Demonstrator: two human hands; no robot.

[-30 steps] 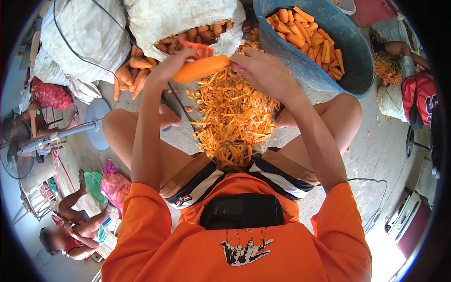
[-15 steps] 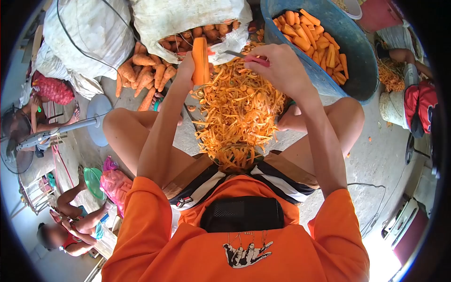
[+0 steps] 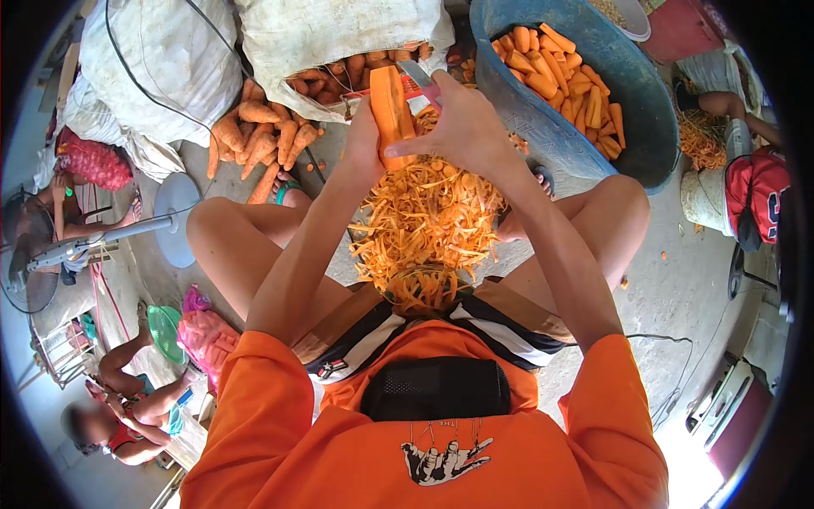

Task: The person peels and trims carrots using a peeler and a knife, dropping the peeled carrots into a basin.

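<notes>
My left hand (image 3: 365,140) is closed round a thick peeled carrot (image 3: 391,114), held upright above a pile of orange peelings (image 3: 428,225). Just right of the carrot is my right hand (image 3: 458,127), its fingers wrapped round the pink handle of a knife (image 3: 417,78) whose blade points up and left. The right thumb touches the carrot's lower end. Behind them an open white sack (image 3: 339,30) holds unpeeled carrots, and more unpeeled carrots (image 3: 254,127) lie on the floor to its left. Peeled carrots (image 3: 564,81) fill part of a blue tub (image 3: 649,110) at the upper right.
A grey fan (image 3: 30,254) stands at the far left. People sit at the left (image 3: 136,411) and at the right edge (image 3: 755,187). A green basket (image 3: 165,331) and pink bag (image 3: 206,339) lie at the lower left. A cable (image 3: 661,338) runs across the floor.
Both hands have come closer together, with the carrot shifted right and tilted. The right hand has moved left and its thumb now touches the carrot; the knife blade is turned upward.
</notes>
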